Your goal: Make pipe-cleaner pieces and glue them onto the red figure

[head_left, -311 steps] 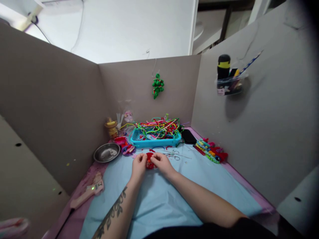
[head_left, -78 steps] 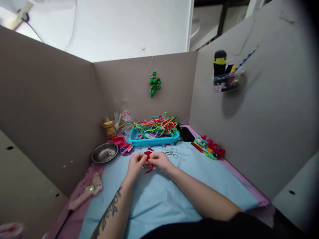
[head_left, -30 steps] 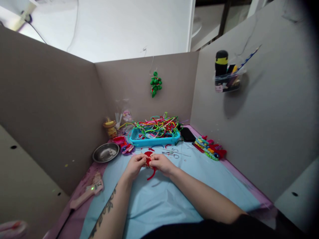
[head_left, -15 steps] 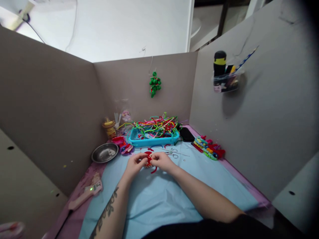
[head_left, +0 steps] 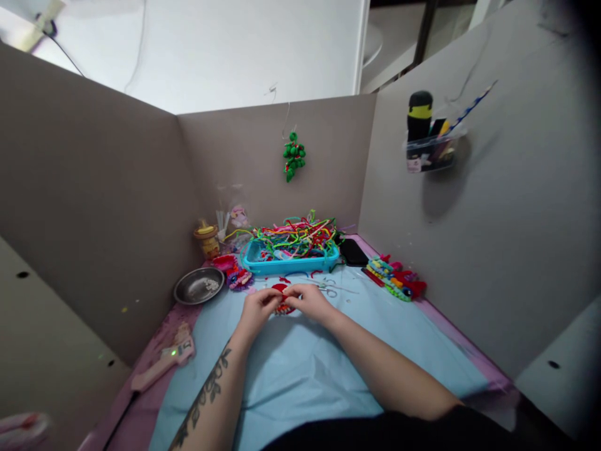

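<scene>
Our left hand [head_left: 255, 308] and right hand [head_left: 310, 301], both closed in a pinch, grip the red fuzzy piece [head_left: 284, 309] over the blue sheet [head_left: 305, 369], before the blue tray [head_left: 291, 267]; we judge it light, soft, easily bent, best held by its edges.

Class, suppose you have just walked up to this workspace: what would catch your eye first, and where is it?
First comes the tangle of multicoloured pipe cleaners heaped in the blue tray against the back partition. Above it hangs a bright green ornament with red specks. In front, the left hand and right hand hold a small red piece between them.
</scene>
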Demonstrator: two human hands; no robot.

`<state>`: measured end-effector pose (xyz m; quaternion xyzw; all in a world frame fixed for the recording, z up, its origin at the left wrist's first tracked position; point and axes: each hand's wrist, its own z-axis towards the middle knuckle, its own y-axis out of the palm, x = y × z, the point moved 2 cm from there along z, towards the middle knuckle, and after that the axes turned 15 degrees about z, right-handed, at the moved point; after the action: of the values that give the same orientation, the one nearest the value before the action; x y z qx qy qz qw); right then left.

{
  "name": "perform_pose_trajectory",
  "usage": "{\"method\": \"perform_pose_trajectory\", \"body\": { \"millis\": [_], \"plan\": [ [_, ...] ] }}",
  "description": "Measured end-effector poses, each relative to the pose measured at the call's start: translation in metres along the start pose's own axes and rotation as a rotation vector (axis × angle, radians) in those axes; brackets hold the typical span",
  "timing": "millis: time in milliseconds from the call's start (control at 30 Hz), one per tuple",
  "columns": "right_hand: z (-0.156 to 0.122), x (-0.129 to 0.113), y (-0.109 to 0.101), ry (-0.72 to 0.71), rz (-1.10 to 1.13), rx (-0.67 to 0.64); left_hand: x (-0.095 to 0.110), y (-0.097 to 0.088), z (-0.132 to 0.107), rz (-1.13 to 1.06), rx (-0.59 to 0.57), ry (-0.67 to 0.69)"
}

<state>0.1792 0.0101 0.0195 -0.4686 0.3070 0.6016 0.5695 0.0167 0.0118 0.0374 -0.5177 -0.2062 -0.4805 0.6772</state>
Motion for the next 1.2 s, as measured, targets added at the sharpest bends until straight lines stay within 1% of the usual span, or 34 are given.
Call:
{"method": "perform_pose_trajectory", "body": {
  "millis": [100,233,333,400,533,667,767,967,1067,1200],
  "plan": [
    [0.002,0.0,-0.002,0.034,0.03,0.04,0.0,-0.001,0.0,-0.012,0.066,-0.058],
    [0.004,-0.002,-0.001,0.023,0.01,0.077,-0.003,0.003,0.0,-0.115,0.103,-0.133],
    [0.005,-0.003,0.001,0.004,0.02,0.108,-0.005,0.008,0.001,-0.191,0.108,-0.189],
    [0.005,-0.002,0.003,0.011,0.067,0.118,-0.006,0.01,0.001,-0.222,0.114,-0.213],
    [0.006,0.005,0.006,0.075,0.224,0.115,-0.007,0.011,0.002,-0.259,0.148,-0.245],
    [0.006,0.011,0.009,0.121,0.339,0.115,-0.008,0.015,0.002,-0.329,0.151,-0.276],
    [0.006,0.012,0.011,0.136,0.392,0.122,-0.008,0.019,0.001,-0.381,0.164,-0.29],
    [0.006,0.013,0.015,0.129,0.421,0.219,-0.011,0.025,0.0,-0.442,0.199,-0.372],
    [0.007,0.014,0.014,0.111,0.38,0.216,-0.014,0.027,0.0,-0.503,0.15,-0.397],
    [0.008,0.015,0.006,0.104,0.295,0.155,-0.015,0.022,0.001,-0.53,-0.002,-0.401]
  ]
}}
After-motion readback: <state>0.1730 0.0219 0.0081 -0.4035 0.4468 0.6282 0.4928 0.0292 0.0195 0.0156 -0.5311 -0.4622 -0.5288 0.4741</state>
